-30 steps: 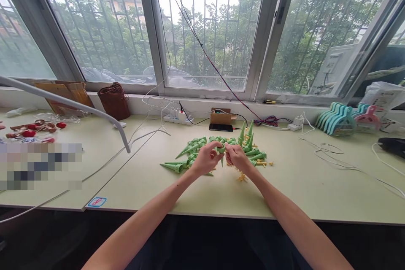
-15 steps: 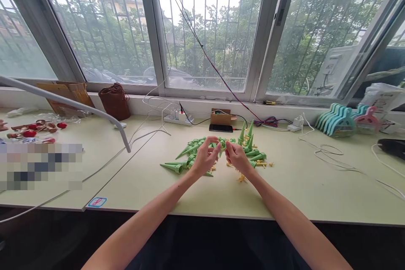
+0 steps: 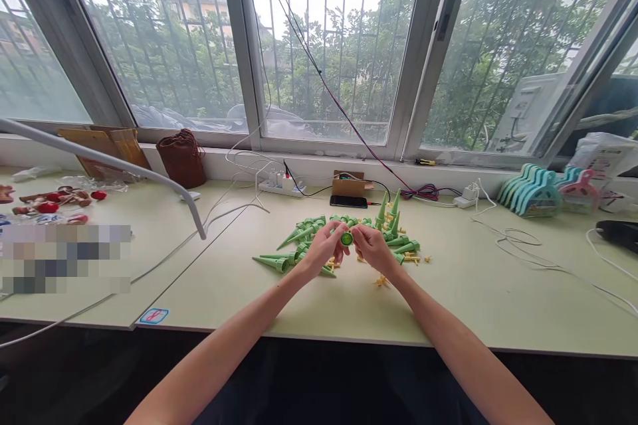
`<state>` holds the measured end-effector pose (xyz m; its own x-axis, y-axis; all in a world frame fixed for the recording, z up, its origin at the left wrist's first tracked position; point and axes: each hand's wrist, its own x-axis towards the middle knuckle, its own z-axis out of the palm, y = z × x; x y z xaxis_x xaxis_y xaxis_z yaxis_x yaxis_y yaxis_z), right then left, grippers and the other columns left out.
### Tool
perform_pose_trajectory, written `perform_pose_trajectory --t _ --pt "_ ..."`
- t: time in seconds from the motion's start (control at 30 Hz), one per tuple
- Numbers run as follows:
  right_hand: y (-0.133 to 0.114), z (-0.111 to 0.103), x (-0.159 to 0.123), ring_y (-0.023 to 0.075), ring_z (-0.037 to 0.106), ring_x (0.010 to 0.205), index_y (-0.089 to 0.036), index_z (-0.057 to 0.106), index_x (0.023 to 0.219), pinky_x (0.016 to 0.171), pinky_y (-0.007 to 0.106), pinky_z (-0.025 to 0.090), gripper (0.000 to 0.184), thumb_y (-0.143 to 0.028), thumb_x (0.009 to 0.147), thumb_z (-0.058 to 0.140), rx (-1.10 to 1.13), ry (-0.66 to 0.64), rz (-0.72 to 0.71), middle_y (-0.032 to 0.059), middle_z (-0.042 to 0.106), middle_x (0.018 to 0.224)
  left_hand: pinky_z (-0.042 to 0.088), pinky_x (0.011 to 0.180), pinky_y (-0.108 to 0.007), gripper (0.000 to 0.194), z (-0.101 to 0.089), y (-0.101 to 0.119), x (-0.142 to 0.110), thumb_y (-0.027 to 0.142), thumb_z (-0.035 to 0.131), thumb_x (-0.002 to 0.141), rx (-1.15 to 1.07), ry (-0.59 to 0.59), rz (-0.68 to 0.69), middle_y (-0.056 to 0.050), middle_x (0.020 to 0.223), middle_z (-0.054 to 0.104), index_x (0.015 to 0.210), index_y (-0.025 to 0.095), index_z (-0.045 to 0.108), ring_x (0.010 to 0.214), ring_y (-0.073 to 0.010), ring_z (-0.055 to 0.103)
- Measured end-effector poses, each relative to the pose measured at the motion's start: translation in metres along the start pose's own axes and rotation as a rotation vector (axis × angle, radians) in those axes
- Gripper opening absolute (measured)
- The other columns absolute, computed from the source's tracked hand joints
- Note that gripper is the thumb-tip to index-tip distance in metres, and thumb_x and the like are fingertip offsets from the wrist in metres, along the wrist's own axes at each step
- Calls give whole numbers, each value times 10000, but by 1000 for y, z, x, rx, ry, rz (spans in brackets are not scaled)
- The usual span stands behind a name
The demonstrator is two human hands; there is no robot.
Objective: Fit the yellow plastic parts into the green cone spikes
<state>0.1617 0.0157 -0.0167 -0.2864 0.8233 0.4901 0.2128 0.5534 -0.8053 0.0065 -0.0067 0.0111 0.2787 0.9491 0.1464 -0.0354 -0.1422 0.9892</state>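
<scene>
My left hand [image 3: 323,250] and my right hand [image 3: 369,248] meet above the pale green table [image 3: 239,292], both pinching one green cone-shaped plastic spike [image 3: 347,238] whose round open end faces me. Behind and left of the hands lies a pile of green spikes [image 3: 299,242], most on their sides. A few spikes stand upright [image 3: 391,209] at the back right of the pile. Small yellow plastic pieces [image 3: 381,279] are scattered under and right of my right hand.
A black phone [image 3: 347,201] and a small cardboard box [image 3: 347,183] sit behind the pile, by a power strip [image 3: 278,184] and trailing cables [image 3: 518,236]. A brown pouch [image 3: 181,158] stands by the window. Teal hangers [image 3: 530,187] lie far right, red-and-wooden toys [image 3: 47,202] far left.
The spike held between my hands has been turned: a second ago its tip pointed down, now its open round end faces me. Both hands stayed in place.
</scene>
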Motion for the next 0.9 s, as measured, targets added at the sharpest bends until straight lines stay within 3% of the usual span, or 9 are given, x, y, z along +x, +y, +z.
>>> perform_pose_trajectory --t 0.4,0.67,0.9 --pt "3 1 0 83 390 408 -210 377 684 422 211 329 421 -542 943 356 5 -66 1 -54 414 517 366 361 -167 416 -4 -4 -2 533 580 802 64 33 84 62 573 510 1009 186 482 384 -73 489" --pt "4 1 1 96 374 341 -206 376 478 398 247 328 588 -586 926 344 59 -31 82 -28 377 388 434 421 -173 450 -4 -8 -6 465 605 808 219 -8 244 55 714 505 1139 222 419 465 -65 529" --pt "-2 -2 2 113 380 351 -217 386 384 430 264 356 644 -515 950 308 -22 -4 62 9 401 344 466 440 -175 514 -3 -10 -6 415 626 790 285 -7 278 20 824 554 1215 242 394 476 -54 545"
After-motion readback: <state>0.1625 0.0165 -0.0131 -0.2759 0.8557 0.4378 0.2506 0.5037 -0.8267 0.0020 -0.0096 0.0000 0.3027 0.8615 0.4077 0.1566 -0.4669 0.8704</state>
